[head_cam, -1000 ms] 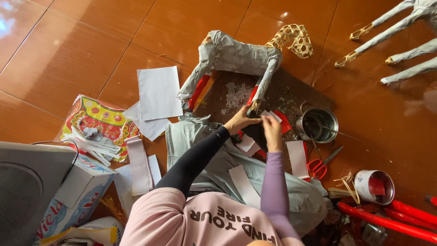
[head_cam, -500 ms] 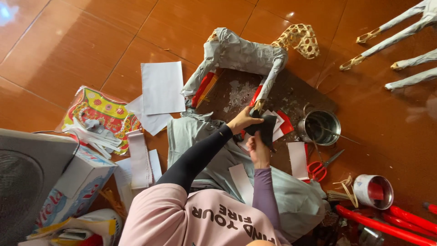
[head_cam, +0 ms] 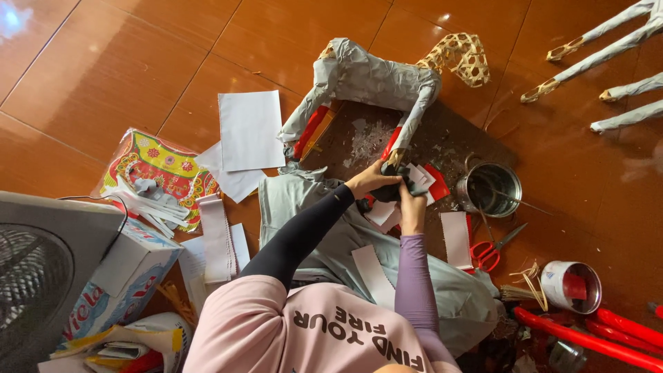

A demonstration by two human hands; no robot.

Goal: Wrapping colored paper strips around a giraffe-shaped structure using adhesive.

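Your left hand [head_cam: 367, 182] and right hand [head_cam: 411, 200] are closed together on a dark paper piece [head_cam: 397, 191] at the front leg foot of the paper-covered animal frame [head_cam: 376, 79] just beyond them. Body covered; woven head [head_cam: 461, 56] remains bare.

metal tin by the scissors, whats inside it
A thin stick leans inside the metal tin, poking out over its rim towards the red scissors. The bottom looks dark and shiny; whether it holds liquid can't be told.
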